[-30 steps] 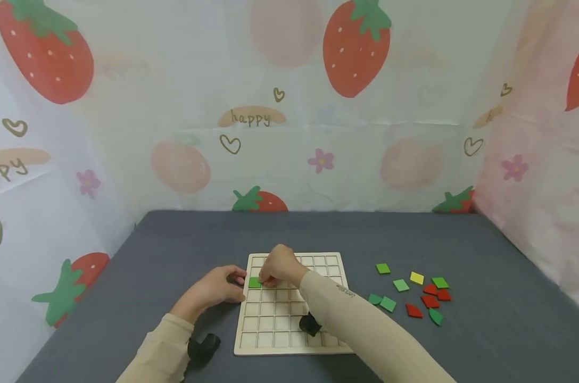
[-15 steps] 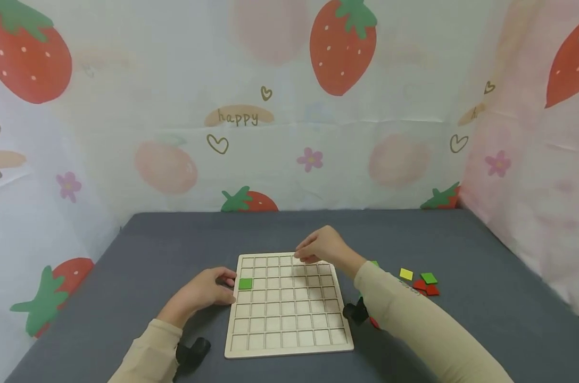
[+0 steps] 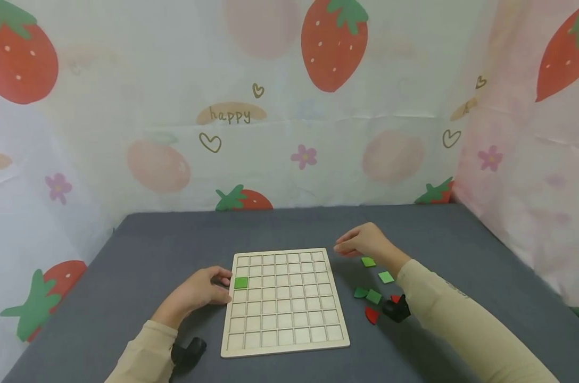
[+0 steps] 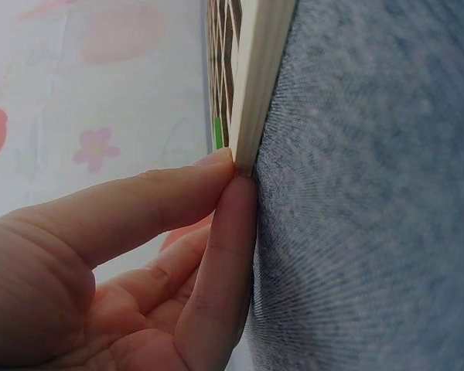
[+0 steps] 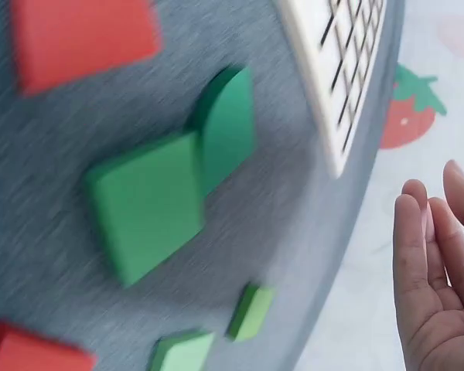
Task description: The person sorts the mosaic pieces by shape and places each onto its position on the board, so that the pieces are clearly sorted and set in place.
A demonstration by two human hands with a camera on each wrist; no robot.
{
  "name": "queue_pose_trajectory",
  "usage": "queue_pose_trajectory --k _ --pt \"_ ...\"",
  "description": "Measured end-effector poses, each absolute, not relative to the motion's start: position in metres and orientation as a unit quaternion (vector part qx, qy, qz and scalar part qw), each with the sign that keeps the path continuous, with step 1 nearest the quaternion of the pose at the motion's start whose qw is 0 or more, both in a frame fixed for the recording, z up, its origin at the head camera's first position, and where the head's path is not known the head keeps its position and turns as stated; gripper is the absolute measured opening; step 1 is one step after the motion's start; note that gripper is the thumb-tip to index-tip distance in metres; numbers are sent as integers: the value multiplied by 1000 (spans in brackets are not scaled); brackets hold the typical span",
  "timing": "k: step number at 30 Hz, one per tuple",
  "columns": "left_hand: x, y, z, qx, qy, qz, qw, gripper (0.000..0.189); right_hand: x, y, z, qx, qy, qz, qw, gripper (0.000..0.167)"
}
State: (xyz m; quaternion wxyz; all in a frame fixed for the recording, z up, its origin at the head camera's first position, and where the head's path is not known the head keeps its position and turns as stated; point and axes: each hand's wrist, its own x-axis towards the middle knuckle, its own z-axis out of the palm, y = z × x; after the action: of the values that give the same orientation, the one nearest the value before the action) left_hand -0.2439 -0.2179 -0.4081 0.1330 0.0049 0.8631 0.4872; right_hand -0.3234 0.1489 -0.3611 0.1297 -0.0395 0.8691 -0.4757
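A pale wooden grid board [image 3: 287, 351] lies on the table, with one green square tile [image 3: 241, 282] in a cell at its left side. My left hand [image 3: 198, 292] pinches the board's left edge between thumb and finger, as the left wrist view shows close up. Past the board's far right corner, my right hand [image 3: 368, 243] is held above the table with its fingers loosely extended and nothing in them. Nearest to it is a bright green tile [image 3: 368, 261]. In the right wrist view a green square tile [image 5: 147, 205] overlaps a dark green rounded piece [image 5: 226, 127].
Right of the board lie a light green tile [image 3: 386, 277] and a red piece [image 3: 372, 315]; the right forearm hides other pieces. The dark grey table [image 3: 174, 234] is backed by a strawberry-print cloth [image 3: 270, 165]. A black wrist mount [image 3: 189, 352] sits beside each arm.
My right hand has left the green tile in the grid and moved right, off the board toward the loose pieces. The left hand stays at the board's edge. The head view has shifted slightly right.
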Motion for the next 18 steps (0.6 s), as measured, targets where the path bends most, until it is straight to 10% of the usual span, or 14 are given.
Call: queue_pose_trajectory --k 18 --pt "-245 -218 -411 6 868 482 122 57 -324 199 -375 -10 864 -486 126 38"
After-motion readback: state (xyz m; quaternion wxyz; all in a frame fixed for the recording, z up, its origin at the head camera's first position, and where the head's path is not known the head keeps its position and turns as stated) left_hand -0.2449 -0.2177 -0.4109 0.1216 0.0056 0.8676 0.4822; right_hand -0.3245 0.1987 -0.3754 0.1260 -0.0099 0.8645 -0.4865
